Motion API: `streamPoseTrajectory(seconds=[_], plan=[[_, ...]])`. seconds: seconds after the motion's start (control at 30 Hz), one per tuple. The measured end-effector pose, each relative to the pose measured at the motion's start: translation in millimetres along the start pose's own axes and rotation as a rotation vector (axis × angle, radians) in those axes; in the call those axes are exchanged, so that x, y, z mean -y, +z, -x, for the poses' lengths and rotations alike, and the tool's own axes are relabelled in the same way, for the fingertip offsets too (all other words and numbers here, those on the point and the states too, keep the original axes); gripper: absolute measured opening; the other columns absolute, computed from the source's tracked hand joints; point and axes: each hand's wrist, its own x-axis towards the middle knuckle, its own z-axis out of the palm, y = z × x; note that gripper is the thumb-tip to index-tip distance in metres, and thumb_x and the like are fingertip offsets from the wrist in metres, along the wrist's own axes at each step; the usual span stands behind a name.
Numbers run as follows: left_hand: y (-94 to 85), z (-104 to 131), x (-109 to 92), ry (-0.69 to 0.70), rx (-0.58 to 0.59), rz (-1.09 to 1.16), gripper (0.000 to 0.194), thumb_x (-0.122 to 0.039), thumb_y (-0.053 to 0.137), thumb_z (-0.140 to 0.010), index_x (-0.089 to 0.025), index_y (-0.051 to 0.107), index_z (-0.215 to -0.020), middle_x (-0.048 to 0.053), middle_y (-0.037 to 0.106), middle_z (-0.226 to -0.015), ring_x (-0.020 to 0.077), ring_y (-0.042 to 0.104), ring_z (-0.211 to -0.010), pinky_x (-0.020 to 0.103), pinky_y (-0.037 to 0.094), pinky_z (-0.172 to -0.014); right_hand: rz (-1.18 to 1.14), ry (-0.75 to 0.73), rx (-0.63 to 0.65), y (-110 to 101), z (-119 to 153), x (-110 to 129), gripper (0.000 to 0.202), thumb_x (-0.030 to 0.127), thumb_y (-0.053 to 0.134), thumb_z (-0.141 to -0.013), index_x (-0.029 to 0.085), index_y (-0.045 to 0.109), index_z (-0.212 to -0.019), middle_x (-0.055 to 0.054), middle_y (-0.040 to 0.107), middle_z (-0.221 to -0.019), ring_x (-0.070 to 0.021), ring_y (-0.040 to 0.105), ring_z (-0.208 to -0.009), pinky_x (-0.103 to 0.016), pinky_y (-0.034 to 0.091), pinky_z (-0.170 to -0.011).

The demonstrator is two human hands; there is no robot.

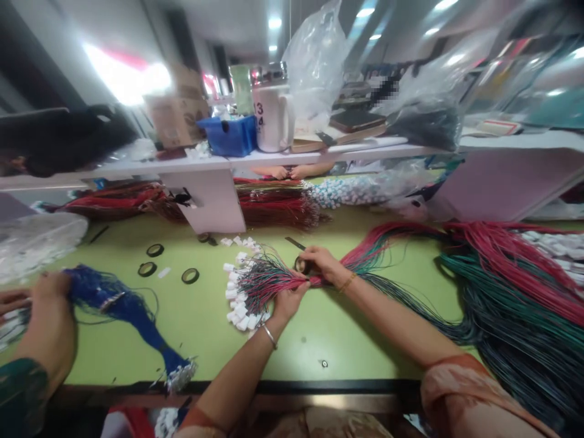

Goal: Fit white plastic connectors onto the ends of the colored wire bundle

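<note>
One slim red-green-black wire bundle point(272, 286) ran left-right over green desk point(351, 347); my left grip point(287, 302) pinched it near white plastic connectors point(240, 311); right grip point(329, 266) held round black tape roll point(296, 265) beside it.

Bench lot: concealed, cropped and indistinct portions.
Wire bundle point(269, 281), partly hidden by left hand point(288, 302); tape roll point(300, 264), partly covered by right hand point(322, 263); black object point(59, 139), upper left, blurred, unidentified; mug point(271, 125), marking incompletely legible; co-worker's arm point(50, 328), cut by left edge; person opposite point(289, 173), mostly behind shelf point(191, 165); red wires point(524, 258), cropped right; small ring-like piece point(324, 364), too small to identify.
</note>
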Motion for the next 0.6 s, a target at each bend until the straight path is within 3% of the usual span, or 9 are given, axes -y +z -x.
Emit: streamPoseTrajectory(seconds=[0.13, 0.3, 0.43, 0.5, 0.6], plan=[[5.3, -5, 13, -0.020, -0.157, 0.033, 0.029, -0.043, 0.082, -0.069, -0.020, 0.069, -0.081, 0.006, 0.073, -0.088, 0.0264, 0.065, -0.098, 0.042, 0.047, -0.100, -0.271, -0.068, -0.295, 13, 46, -14, 0.036, 0.053, 0.068, -0.077, 0.022, 0.050, -0.075, 0.001, 0.062, -0.057, -0.0134, 0.056, -0.051, -0.025, 0.048, -0.053], [2.9, -12, 16, -0.102, -0.231, 0.063, 0.034, -0.043, 0.084, -0.063, -0.018, 0.067, -0.079, 0.004, 0.070, -0.081, 0.0229, 0.066, -0.087, 0.040, 0.050, -0.093, -0.264, 0.037, -0.239, 37, 87, -49, 0.034, 0.052, 0.068, -0.077, 0.020, 0.056, -0.072, 0.000, 0.063, -0.055, -0.0133, 0.055, -0.050, -0.025, 0.045, -0.053], [3.3, -11, 7, -0.154, -0.072, 0.171, 0.045, -0.035, 0.089, -0.057, -0.017, 0.067, -0.092, 0.003, 0.071, -0.086, 0.0176, 0.065, -0.079, 0.034, 0.053, -0.083, -0.202, 0.078, -0.085, 40, 83, -57, 0.039, 0.053, 0.065, -0.078, 0.019, 0.056, -0.062, -0.001, 0.060, -0.049, -0.0116, 0.052, -0.045, -0.024, 0.040, -0.048], [4.6, -10, 4, -0.196, 0.004, 0.189, 0.049, -0.030, 0.090, -0.053, -0.016, 0.068, -0.095, 0.002, 0.071, -0.082, 0.0163, 0.064, -0.075, 0.033, 0.053, -0.079, -0.224, 0.074, -0.094, 40, 77, -56, 0.041, 0.056, 0.064, -0.078, 0.019, 0.055, -0.062, 0.000, 0.058, -0.047, -0.0105, 0.049, -0.044, -0.023, 0.039, -0.047], [7.4, -8, 5, -0.238, -0.018, 0.110, 0.035, -0.033, 0.089, -0.055, -0.016, 0.068, -0.077, 0.002, 0.069, -0.071, 0.0174, 0.063, -0.069, 0.034, 0.052, -0.075, -0.255, 0.087, -0.144, 38, 72, -55, 0.037, 0.054, 0.065, -0.076, 0.020, 0.055, -0.065, 0.002, 0.056, -0.046, -0.0098, 0.046, -0.041, -0.022, 0.037, -0.044]])
